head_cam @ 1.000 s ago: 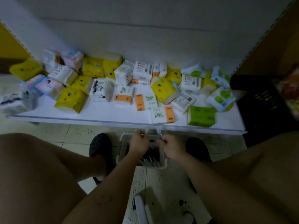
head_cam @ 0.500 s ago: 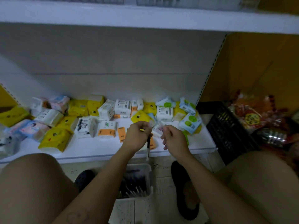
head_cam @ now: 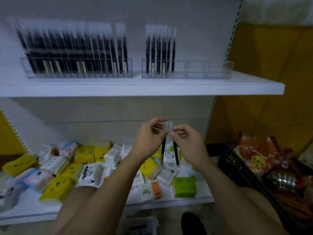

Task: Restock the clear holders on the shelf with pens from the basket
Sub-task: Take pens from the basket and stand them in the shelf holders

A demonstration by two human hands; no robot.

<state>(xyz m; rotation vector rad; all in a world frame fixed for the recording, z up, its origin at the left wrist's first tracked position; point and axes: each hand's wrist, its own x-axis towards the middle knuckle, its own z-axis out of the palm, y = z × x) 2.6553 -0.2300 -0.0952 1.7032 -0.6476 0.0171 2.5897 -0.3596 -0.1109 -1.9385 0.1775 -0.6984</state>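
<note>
My left hand [head_cam: 149, 137] pinches a packaged black pen [head_cam: 163, 150] that hangs downward. Close beside it, my right hand [head_cam: 187, 144] pinches a second packaged pen [head_cam: 176, 154] by its clear top. Both hands are raised in front of the lower shelf's back wall. On the upper shelf [head_cam: 142, 88] stand two clear holders. The left holder [head_cam: 79, 73] is packed with pens. The right holder [head_cam: 186, 72] has several pens at its left end, and its right slots are bare. The white basket [head_cam: 138, 225] of pens sits on the floor at the bottom edge.
Tissue packs [head_cam: 84, 167] in yellow, white, blue and green lie scattered on the lower shelf [head_cam: 30, 206]. A black crate [head_cam: 237, 167] with red and orange snack bags [head_cam: 259, 160] stands at the right. My knees flank the basket; a black shoe [head_cam: 193, 223] is beside it.
Both hands lifted from the floor basket up past the lower shelf, each carrying a pen. The view tilted upward, bringing the upper shelf and its clear holders into sight.
</note>
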